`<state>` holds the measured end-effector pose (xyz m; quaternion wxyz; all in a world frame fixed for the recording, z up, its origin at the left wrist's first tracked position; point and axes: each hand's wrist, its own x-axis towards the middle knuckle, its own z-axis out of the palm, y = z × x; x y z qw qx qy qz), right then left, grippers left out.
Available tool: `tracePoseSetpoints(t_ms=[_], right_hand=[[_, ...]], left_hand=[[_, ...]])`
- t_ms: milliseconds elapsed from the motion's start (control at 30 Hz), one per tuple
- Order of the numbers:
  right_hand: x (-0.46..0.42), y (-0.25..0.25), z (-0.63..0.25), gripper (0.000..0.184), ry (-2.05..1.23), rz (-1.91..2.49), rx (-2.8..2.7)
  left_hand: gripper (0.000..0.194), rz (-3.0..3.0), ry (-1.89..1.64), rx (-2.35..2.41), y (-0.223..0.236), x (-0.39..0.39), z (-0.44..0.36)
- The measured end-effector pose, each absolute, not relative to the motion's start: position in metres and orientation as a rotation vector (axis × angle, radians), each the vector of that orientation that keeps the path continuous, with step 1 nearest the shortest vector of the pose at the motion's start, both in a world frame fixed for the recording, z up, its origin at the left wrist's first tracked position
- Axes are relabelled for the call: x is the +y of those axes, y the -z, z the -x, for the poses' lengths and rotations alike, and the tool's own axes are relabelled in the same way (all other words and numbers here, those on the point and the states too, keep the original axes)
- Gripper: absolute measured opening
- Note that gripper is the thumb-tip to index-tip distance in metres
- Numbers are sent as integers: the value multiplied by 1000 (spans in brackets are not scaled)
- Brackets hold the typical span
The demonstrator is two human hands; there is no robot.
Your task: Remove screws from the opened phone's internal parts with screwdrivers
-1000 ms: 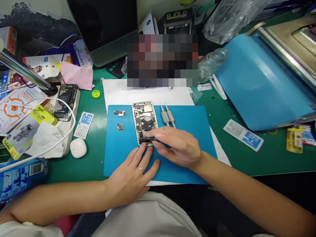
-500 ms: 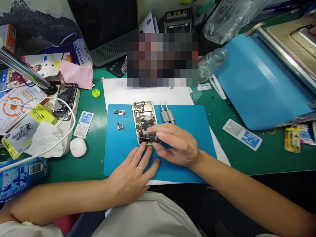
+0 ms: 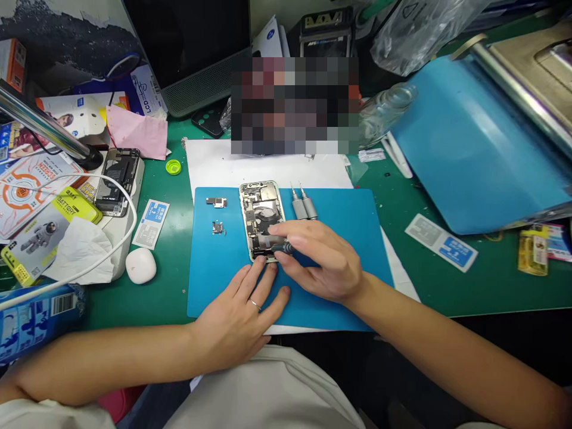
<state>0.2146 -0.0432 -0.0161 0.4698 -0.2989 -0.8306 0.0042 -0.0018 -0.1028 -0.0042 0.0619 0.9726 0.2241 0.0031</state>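
Observation:
An opened smartphone (image 3: 264, 208), its inner parts bare, lies upright in my view on a blue mat (image 3: 339, 286). My left hand (image 3: 248, 304) is flat with fingers spread, its fingertips touching the phone's bottom edge. Over the phone's lower right side, my right hand (image 3: 324, 259) pinches what looks like a small dark screwdriver (image 3: 282, 247) between thumb and fingers. The tool's tip is too small to make out against the phone. Two grey screwdrivers (image 3: 304, 205) rest on the mat right of the phone. Left of it are small metal parts (image 3: 217, 203) and a little circuit piece (image 3: 217, 227).
Beyond the mat is white paper (image 3: 210, 161), with a blurred-out area behind it. At left stand a second opened phone (image 3: 118, 182), a white earbud case (image 3: 140, 266) and a white cable (image 3: 134, 214). A blue-covered machine (image 3: 465, 149) occupies the right.
My right hand has shifted very slightly to the right with the tool. The left hand keeps its place at the phone's bottom edge.

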Motion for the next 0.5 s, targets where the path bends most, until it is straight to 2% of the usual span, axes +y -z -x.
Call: tracePoseSetpoints(t_ms=[133, 300, 500], right_hand=[[-44, 15, -216, 61, -5, 733, -2048], [-44, 16, -216, 73, -25, 706, -2043], [-44, 15, -218, 74, -142, 762, -2007]], left_hand=[[92, -2943, -2, 676, 5, -103, 2], [87, -2938, -8, 679, 5, -103, 3], [90, -2939, 6, 667, 3, -103, 2]])
